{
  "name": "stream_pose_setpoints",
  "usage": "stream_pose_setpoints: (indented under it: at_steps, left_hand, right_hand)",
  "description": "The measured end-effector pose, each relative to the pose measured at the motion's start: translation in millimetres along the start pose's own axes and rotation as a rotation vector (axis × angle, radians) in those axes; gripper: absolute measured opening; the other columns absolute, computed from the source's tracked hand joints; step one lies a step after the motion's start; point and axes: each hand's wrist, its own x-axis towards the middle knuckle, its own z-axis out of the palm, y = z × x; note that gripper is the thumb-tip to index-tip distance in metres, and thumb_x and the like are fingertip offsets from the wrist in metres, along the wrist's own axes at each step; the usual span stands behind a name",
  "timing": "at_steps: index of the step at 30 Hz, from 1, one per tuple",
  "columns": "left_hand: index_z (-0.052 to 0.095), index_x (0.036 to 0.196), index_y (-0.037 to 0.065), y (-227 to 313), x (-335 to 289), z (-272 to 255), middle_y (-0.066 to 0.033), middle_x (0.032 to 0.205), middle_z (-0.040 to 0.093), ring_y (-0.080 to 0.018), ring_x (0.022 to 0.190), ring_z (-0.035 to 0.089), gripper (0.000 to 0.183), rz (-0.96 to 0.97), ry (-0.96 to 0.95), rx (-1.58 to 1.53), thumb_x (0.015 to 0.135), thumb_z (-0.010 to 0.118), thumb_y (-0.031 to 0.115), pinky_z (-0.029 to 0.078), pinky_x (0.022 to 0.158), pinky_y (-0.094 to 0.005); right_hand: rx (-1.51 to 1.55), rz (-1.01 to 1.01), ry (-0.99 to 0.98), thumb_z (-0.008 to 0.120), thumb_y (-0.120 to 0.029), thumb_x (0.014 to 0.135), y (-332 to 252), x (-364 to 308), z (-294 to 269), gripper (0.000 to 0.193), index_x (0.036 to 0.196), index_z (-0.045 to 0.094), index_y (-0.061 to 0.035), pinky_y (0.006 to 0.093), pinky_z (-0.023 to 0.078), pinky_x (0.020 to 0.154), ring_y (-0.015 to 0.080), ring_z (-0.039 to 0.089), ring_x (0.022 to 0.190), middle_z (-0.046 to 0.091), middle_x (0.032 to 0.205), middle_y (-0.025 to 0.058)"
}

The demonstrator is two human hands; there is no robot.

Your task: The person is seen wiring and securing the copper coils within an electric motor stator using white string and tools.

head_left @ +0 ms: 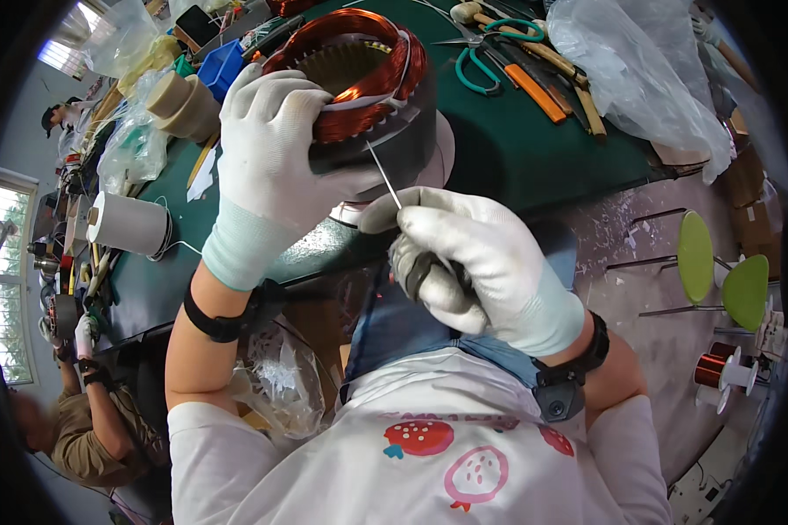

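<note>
A motor stator (372,144) with a dark grey shell and copper windings (411,61) stands on a pale round base at the table's near edge. My left hand (271,140), in a white glove, clasps its left side, fingers over the top rim and thumb along the front. In front of it my right hand (464,254), also gloved, pinches a thin white cord (383,175) between thumb and forefinger. The cord runs straight and taut up to the lower edge of the windings. The other right fingers are curled; dark patches show among them, and I cannot tell what they are.
A white cord spool (130,225), a beige cone (182,105) and a blue bin (222,68) stand left. Scissors (473,66), an orange-handled tool (536,93) and plastic sheeting (639,79) lie right. Green chairs (696,256) are beyond. Another person (105,420) works at left.
</note>
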Motion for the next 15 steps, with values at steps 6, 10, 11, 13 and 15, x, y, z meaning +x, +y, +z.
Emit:
stream_pose_setpoints:
  at_steps: [6,10,11,13,15]
  left_hand:
    - [0.060,0.118,0.001,-4,18,-32,-0.0148,0.116,0.062,-0.0360,0.114,0.057,0.061,0.054,-0.308,-0.084,0.066,0.086,0.020,0.044,0.103,-0.0453]
    - [0.068,0.114,-0.002,-32,72,-55,-0.0114,0.098,0.072,-0.0163,0.096,0.068,0.027,-0.157,-0.400,-0.324,0.088,0.059,0.003,0.052,0.087,-0.0296]
    - [0.068,0.112,-0.002,-46,88,-40,-0.0112,0.097,0.071,-0.0153,0.095,0.067,0.026,0.026,-0.577,-0.289,0.089,0.060,0.004,0.052,0.085,-0.0290]
    - [0.068,0.112,-0.002,-54,100,-29,-0.0111,0.101,0.071,-0.0146,0.094,0.067,0.025,0.106,-0.933,-0.160,0.090,0.060,0.005,0.053,0.084,-0.0292]
    - [0.064,0.121,0.000,-59,101,-49,-0.0102,0.113,0.069,-0.0157,0.095,0.066,0.029,-0.048,-0.912,-0.202,0.093,0.058,0.003,0.054,0.085,-0.0297]
  right_hand:
    - [0.130,-0.103,0.074,0.052,-0.026,0.104,-6,17,-6,0.035,0.117,0.060,0.0049,0.0196,0.020,0.037,0.0034,0.029,0.043,0.049,0.065,-0.0004]
    - [-1.279,-0.665,0.348,0.061,-0.038,0.097,-8,52,-34,0.033,0.096,0.070,-0.0067,0.0334,0.048,0.055,0.0248,0.059,0.056,0.063,0.068,0.0116]
    - [-1.305,-0.664,0.360,0.061,-0.038,0.097,-11,49,-30,0.033,0.096,0.070,-0.0067,0.0334,0.048,0.055,0.0248,0.059,0.056,0.063,0.068,0.0116]
    - [-1.355,-0.528,0.480,0.062,-0.044,0.094,-14,53,-22,0.037,0.089,0.070,-0.0079,0.0383,0.050,0.064,0.0338,0.062,0.065,0.060,0.067,0.0164]
    - [-1.080,-0.541,0.371,0.063,-0.036,0.096,-12,41,-27,0.032,0.103,0.067,-0.0052,0.0357,0.050,0.061,0.0258,0.063,0.066,0.064,0.076,0.0119]
